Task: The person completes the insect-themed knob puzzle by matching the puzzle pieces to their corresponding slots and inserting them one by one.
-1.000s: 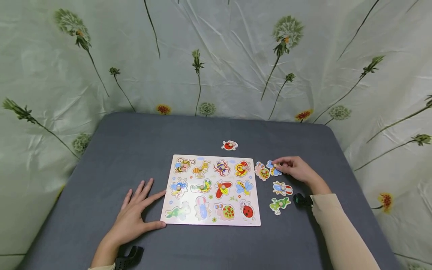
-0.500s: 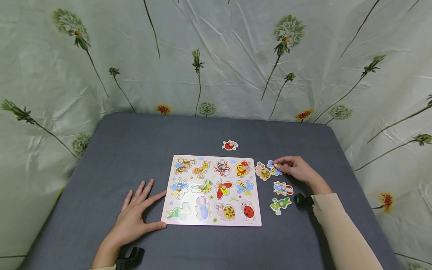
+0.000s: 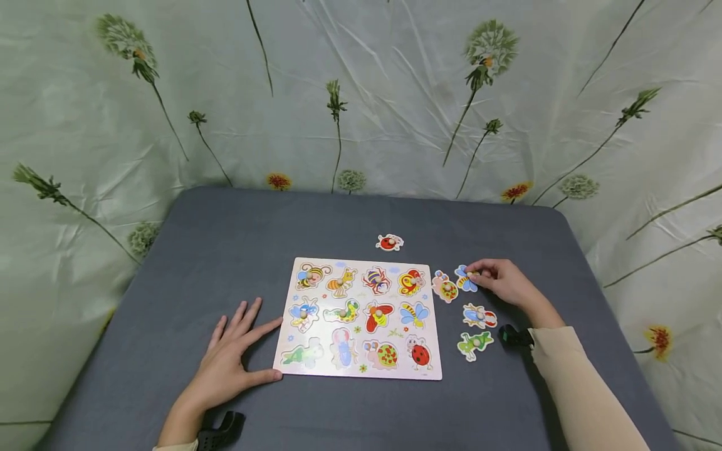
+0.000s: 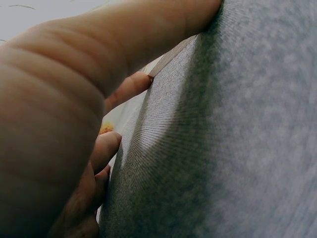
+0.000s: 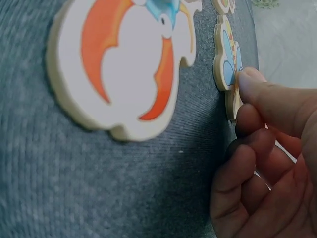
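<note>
A pegged wooden puzzle board [image 3: 354,374] with insect pictures lies on the grey table. My left hand [image 3: 225,357] rests with fingers spread at its left side, index finger and thumb touching its edge. In the left wrist view the thumb [image 4: 148,29] lies along the cloth. My right hand [image 3: 504,285] pinches the blue-winged, yellow-striped dragonfly piece [image 3: 465,277], right of the board. The right wrist view shows thumb and index finger at the middle of the dragonfly piece [image 5: 229,54]. A snail piece [image 3: 442,283] lies just left of it.
A red-and-blue beetle piece [image 3: 475,315] and a green grasshopper-like piece [image 3: 468,346] lie nearer, right of the board. Beyond the board's far edge is a ladybird piece [image 3: 387,243]. A flowered curtain [image 3: 304,138] hangs behind the table [image 3: 254,219].
The head view has shifted slightly, so everything sits a little further right in it. Both hands keep nearly the same pose, the right one still pinching the dragonfly piece.
</note>
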Motion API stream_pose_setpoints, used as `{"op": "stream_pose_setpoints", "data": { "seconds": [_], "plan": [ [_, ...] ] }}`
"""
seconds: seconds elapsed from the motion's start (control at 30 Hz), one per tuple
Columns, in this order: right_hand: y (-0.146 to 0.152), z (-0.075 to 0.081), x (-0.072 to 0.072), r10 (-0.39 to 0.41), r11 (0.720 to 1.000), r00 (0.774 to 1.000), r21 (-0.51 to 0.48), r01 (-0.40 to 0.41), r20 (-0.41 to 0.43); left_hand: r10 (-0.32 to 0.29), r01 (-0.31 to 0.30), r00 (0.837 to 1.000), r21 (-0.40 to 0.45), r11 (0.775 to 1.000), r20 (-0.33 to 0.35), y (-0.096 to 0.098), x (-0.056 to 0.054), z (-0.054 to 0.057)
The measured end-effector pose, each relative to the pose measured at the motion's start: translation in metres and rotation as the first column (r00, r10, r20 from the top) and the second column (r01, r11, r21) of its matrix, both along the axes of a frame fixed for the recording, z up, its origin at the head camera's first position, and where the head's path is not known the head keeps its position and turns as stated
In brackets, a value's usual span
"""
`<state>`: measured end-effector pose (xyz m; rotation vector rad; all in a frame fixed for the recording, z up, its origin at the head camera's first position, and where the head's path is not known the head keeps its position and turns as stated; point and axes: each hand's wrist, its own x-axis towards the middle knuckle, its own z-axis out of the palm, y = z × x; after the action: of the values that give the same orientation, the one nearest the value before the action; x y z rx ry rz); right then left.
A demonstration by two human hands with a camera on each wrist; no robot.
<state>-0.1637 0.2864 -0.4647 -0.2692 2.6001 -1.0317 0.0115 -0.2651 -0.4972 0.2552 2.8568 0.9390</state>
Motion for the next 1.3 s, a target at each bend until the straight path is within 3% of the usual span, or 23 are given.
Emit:
{"op": "stream_pose_setpoints", "data": {
  "seconds": [0.4,0.83,1.3],
  "plan": [
    [0.003,-0.003,-0.002,-0.036,0.999,0.999,0.009,0.036,-0.008,0.001,-0.001,1.0,0.009,1.0,-0.009,-0.001,-0.001,0.001],
    [0.009,0.0,-0.001,-0.017,0.998,0.997,-0.055,0.021,0.07,-0.023,0.022,0.999,0.052,0.998,0.022,-0.003,0.001,-0.002],
    [0.013,-0.004,0.003,-0.038,0.998,0.999,-0.054,0.04,0.028,-0.004,0.004,0.999,0.029,1.0,0.032,0.0,0.0,0.004]
  ]
}}
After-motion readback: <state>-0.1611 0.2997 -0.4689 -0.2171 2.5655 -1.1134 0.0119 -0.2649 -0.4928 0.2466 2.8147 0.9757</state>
